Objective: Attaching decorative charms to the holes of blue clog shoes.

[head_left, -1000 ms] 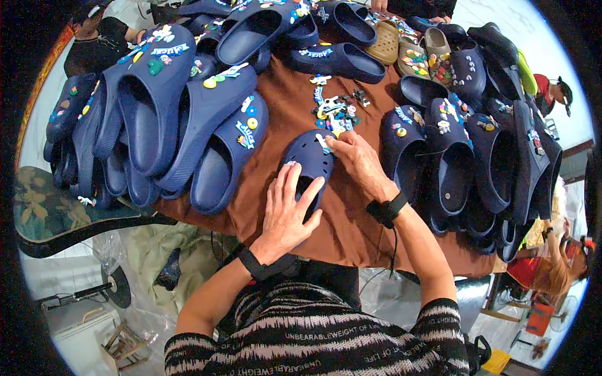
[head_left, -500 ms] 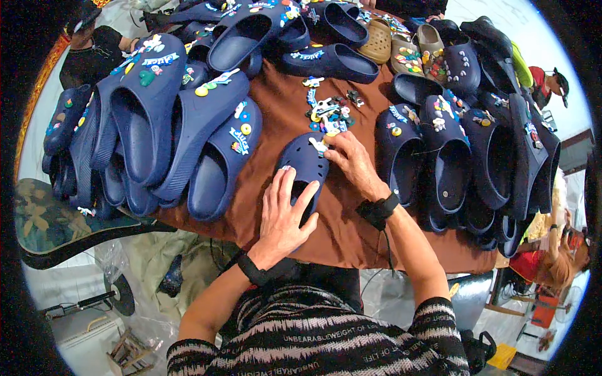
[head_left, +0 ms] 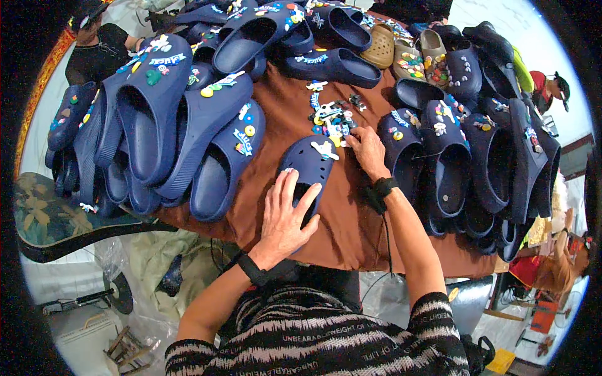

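A navy clog [head_left: 306, 160] with small holes in its upper lies in front of me on a brown cloth. My left hand [head_left: 282, 210] grips it, with fingers over the upper and thumb across the opening. One white figure-shaped charm [head_left: 324, 150] sits on the upper's right side. Just beyond the toe lies a pile of mixed shoe charms [head_left: 332, 118], white, blue, green and dark. At the pile's near right edge is my right hand [head_left: 369, 150], its fingers drawn together. What is between those fingertips is hidden.
Decorated navy clogs [head_left: 144, 125] are stacked at left, with more navy clogs [head_left: 448, 150] at right. Tan clogs [head_left: 378, 47] stand at the back among others. The brown cloth [head_left: 351, 232] covers the table. Other people [head_left: 100, 50] are at the far left and right.
My right hand has left the white charm, which stays on the clog, and moved right to the charm pile's edge. My left hand keeps its hold.
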The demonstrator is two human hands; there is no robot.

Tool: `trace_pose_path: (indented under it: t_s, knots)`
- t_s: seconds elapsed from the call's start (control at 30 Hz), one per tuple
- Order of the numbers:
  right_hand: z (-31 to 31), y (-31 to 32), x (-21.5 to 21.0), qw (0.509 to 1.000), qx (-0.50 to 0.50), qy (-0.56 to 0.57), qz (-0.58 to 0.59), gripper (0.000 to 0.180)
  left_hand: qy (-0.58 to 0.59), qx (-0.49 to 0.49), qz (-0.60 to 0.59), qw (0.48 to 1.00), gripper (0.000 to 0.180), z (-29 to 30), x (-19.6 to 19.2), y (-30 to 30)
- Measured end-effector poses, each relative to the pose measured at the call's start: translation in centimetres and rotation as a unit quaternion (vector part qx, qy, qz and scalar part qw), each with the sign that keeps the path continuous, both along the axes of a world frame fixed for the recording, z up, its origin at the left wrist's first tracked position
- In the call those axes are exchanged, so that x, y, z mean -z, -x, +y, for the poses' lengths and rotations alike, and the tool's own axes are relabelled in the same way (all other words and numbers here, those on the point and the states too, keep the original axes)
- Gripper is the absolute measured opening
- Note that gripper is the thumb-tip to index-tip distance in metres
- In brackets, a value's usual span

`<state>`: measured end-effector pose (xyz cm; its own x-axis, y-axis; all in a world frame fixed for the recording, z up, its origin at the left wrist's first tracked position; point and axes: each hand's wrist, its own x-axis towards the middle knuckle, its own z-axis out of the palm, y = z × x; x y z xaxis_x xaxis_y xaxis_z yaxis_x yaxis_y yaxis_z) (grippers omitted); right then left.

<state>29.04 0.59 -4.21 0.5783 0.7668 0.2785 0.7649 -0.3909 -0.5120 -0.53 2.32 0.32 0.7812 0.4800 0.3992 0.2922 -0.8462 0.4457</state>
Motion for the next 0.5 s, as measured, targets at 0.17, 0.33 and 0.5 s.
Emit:
trace_pose_path:
  t_s: [0.17, 0.33, 0.5]
  knots:
    - [0.6, -0.6, -0.3, 0.997, 0.010, 0.006, 0.071, 0.027, 0.000, 0.004, -0.004, 1.000, 0.075, 0.0, 0.0, -0.1]
    - [0.1, -1.8, -1.0, 0.977, 0.008, -0.108, 0.183, 0.017, 0.006, 0.005, -0.001, 1.000, 0.074, -0.1, -0.1, -0.2]
    - [-1.7, 2.1, -5.2, 0.911, -0.058, -0.141, 0.384, 0.013, 0.000, 0.000, 0.002, 1.000, 0.076, 0.0, -0.1, 0.0]
